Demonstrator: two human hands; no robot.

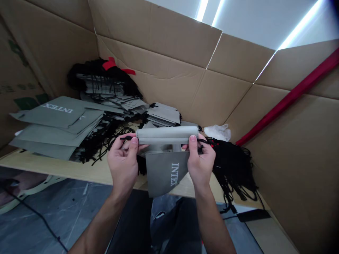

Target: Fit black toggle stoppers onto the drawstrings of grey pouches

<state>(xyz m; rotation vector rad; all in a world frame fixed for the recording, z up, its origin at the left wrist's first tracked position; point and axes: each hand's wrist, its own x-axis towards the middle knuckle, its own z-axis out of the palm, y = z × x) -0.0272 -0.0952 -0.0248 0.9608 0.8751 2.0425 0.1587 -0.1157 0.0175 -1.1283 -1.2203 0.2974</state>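
Head view: grey sheets point(55, 134) and black cords point(234, 167) flank the hands point(123, 155).

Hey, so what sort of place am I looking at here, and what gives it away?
Probably a workshop or small factory workstation: a wooden bench bears stacked grey INTEX pieces and heaped black cords, with cardboard standing like walls around it.

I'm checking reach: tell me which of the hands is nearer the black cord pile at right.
Right. The right hand is just left of the pile, at the right end of the grey roll; the left hand is farther left, at its other end.
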